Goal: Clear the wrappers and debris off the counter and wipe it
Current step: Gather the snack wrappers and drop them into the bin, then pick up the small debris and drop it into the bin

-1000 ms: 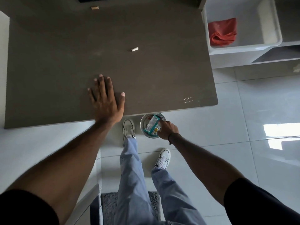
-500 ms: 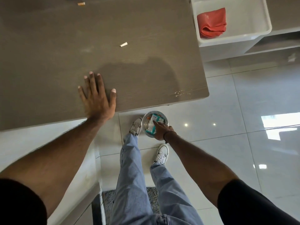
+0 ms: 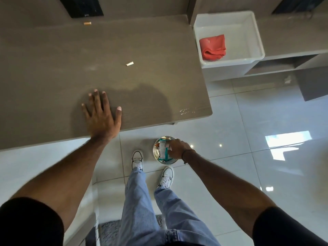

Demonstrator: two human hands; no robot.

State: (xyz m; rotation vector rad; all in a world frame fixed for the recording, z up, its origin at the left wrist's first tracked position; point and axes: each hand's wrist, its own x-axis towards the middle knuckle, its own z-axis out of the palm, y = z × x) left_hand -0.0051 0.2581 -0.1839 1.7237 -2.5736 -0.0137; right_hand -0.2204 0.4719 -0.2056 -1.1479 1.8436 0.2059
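Teal-and-white wrapper [image 3: 163, 151] sits at the mouth of the small round metal bin [image 3: 157, 153] on the floor, just off the counter's near edge, and the right hand [image 3: 175, 148] is bent over it with fingertips pinched on the wrapper's edge — pushing it in, by the look of it. The bin is small and the wrapper stands tall in it, so my worry is that it springs back up or tips out over the rim when the fingers let go. A hard shove could also skid the light bin across the glossy tiles, right beside the person's white sneakers [image 3: 137, 161].

Up on the brown counter [image 3: 53, 68], the left hand [image 3: 102, 115] lies flat with fingers spread, gripping nothing, carrying the lean. If that palm slides on the smooth top, the whole stoop goes with it.

Debris is still up there: a small pale stub [image 3: 129, 64] near the middle, another tan one [image 3: 87, 23] at the far edge, and a whitish smear of crumbs [image 3: 186, 110] by the near right corner. A careless sweep could send those to the floor instead of the bin. The red cloth [image 3: 212, 47] waits folded in the white tub [image 3: 255, 32], well apart — wiping hasn't begun, I'd say.
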